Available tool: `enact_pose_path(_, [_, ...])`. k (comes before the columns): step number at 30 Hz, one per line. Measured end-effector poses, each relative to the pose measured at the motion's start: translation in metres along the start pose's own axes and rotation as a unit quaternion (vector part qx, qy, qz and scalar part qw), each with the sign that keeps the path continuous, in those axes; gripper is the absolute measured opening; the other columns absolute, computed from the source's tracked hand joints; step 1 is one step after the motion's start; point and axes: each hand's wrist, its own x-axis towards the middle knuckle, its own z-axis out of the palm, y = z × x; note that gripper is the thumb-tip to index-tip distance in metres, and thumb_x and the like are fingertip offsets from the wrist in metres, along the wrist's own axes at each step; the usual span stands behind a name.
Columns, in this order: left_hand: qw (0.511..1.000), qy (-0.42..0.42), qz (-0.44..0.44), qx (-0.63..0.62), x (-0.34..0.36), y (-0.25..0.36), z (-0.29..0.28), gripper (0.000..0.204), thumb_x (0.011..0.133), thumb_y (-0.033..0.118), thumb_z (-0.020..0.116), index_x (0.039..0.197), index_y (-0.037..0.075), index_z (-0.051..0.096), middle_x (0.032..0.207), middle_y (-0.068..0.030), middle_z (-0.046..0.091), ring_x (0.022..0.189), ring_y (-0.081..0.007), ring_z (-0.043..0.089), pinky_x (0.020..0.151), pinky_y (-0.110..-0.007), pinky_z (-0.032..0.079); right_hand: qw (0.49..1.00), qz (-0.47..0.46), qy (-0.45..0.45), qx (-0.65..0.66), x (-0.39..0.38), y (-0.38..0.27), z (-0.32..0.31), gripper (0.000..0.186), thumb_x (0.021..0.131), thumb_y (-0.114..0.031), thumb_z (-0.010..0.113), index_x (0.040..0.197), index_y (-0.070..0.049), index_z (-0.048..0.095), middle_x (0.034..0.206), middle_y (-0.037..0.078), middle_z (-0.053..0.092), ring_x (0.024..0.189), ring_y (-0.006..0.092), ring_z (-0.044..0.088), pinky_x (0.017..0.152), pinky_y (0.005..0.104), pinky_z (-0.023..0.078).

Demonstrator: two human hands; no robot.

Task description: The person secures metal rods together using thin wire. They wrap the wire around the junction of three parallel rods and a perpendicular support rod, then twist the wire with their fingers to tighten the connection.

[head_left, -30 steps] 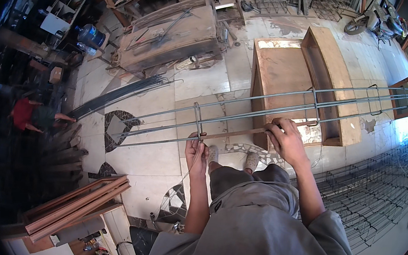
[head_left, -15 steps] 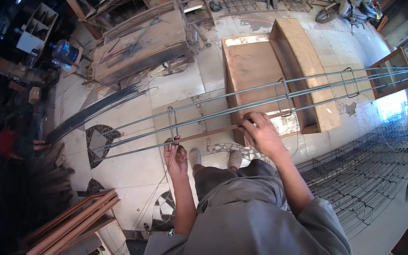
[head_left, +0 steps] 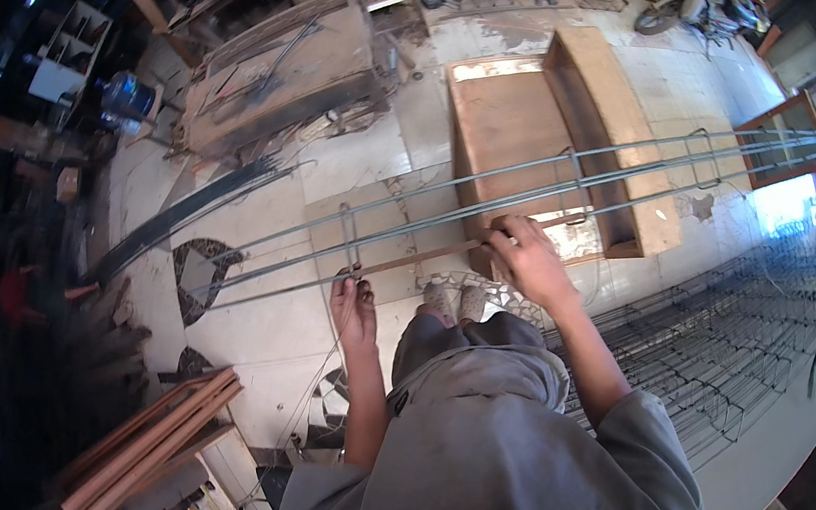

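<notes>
A long steel rebar frame [head_left: 454, 200] with rectangular stirrups crosses in front of me toward the bright opening at the right. My left hand [head_left: 355, 299] is closed at a stirrup [head_left: 349, 238] on the nearest bar, with thin wire [head_left: 319, 376] trailing down from it. My right hand [head_left: 519, 253] is closed on a flat brownish strip [head_left: 428, 255] that runs to my left hand under the bars. The exact grip of my left fingers is too small to make out.
A wooden cabinet [head_left: 506, 105] lies beyond the bars, beside a cluttered workbench [head_left: 276, 89]. Stacked wire cages [head_left: 699, 349] stand at the right, wooden frames [head_left: 156, 438] at lower left, a bundle of rods [head_left: 182, 209] and a person in red [head_left: 16, 296] at left, a motorbike [head_left: 707, 17] behind.
The view has shifted, so the scene and bars sit differently. My feet have come closer together, the left one moved rightward. Both hands keep their places along the frame.
</notes>
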Motion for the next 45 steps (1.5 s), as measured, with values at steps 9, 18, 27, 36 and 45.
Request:
enact_pose_path(9, [0.998, -0.029, -0.042, -0.037, 0.002, -0.007, 0.004, 0.019, 0.1, 0.008, 0.063, 0.119, 0.007, 0.063, 0.117, -0.0102, 0.07, 0.087, -0.0158, 0.066, 0.069, -0.024, 0.052, 1.0, -0.008, 0.003, -0.005, 0.009, -0.01, -0.006, 0.018, 0.089, -0.01, 0.071, 0.107, -0.005, 0.07, 0.107, 0.013, 0.063, 0.102, 0.0346, 0.062, 0.088, 0.0437, 0.05])
enact_pose_path(18, [0.996, -0.058, -0.024, -0.06, 0.008, -0.012, -0.004, 0.023, 0.098, 0.002, 0.064, 0.121, 0.004, 0.063, 0.117, -0.0154, 0.07, 0.096, -0.023, 0.071, 0.083, -0.032, 0.059, 0.999, 0.01, -0.026, 0.023, 0.014, -0.014, -0.018, 0.018, 0.091, -0.012, 0.069, 0.108, -0.004, 0.068, 0.107, 0.015, 0.062, 0.102, 0.0366, 0.062, 0.087, 0.0456, 0.051])
enact_pose_path(27, [0.994, -0.049, 0.014, 0.096, 0.006, 0.001, -0.009, 0.034, 0.099, 0.012, 0.066, 0.132, 0.005, 0.059, 0.109, -0.0056, 0.069, 0.079, -0.0084, 0.059, 0.065, -0.022, 0.044, 0.973, 0.036, 0.02, 0.229, 0.052, -0.06, -0.077, 0.017, 0.093, -0.004, 0.065, 0.11, 0.0, 0.064, 0.107, 0.016, 0.063, 0.102, 0.0333, 0.062, 0.088, 0.0412, 0.05])
enact_pose_path(36, [0.895, 0.023, 0.009, 0.445, -0.048, -0.031, -0.03, 0.016, 0.099, 0.016, 0.067, 0.11, 0.006, 0.068, 0.081, 0.0053, 0.058, 0.064, -0.0021, 0.039, 0.055, -0.021, 0.031, 0.958, 0.16, 0.124, -0.202, -0.008, 0.047, -0.249, 0.02, 0.09, -0.005, 0.061, 0.109, -0.003, 0.064, 0.108, 0.014, 0.062, 0.106, 0.0356, 0.059, 0.09, 0.0444, 0.048])
enact_pose_path(45, [0.938, -0.133, -0.068, 0.314, -0.081, -0.159, 0.185, 0.037, 0.096, 0.006, 0.07, 0.13, -0.003, 0.06, 0.12, -0.0098, 0.065, 0.104, -0.0156, 0.064, 0.086, -0.028, 0.055, 0.975, 0.184, 0.026, -0.119, -0.097, 0.186, -0.24, 0.014, 0.094, -0.004, 0.064, 0.107, -0.002, 0.067, 0.107, 0.017, 0.059, 0.104, 0.0377, 0.06, 0.089, 0.0436, 0.048])
